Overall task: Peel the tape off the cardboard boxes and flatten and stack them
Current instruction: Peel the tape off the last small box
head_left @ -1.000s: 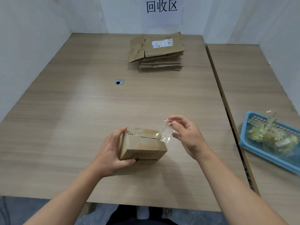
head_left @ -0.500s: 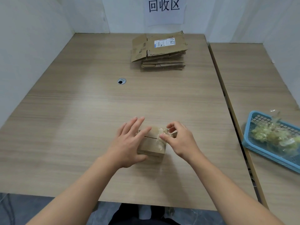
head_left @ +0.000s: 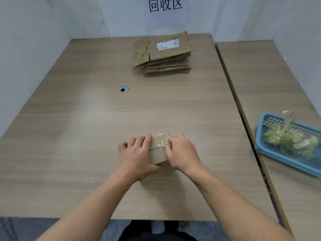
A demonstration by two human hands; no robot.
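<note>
Pale wood-grain table [head_left: 86,136] is stretching out under me in a white-walled booth, and near its front edge I am working on a small cardboard box [head_left: 158,153]. My left hand [head_left: 137,157] is clamping the box from its left side, fingers over the top. My right hand [head_left: 182,153] is curling onto the clear tape [head_left: 164,142] at the top right, seemingly pinching it. I am judging this as the peeling step. Next I am needing a steady pull along the seam while bracing the box, with the blue basket [head_left: 278,158] waiting for the strip and the stack of flattened boxes [head_left: 163,54] at the far edge.
</note>
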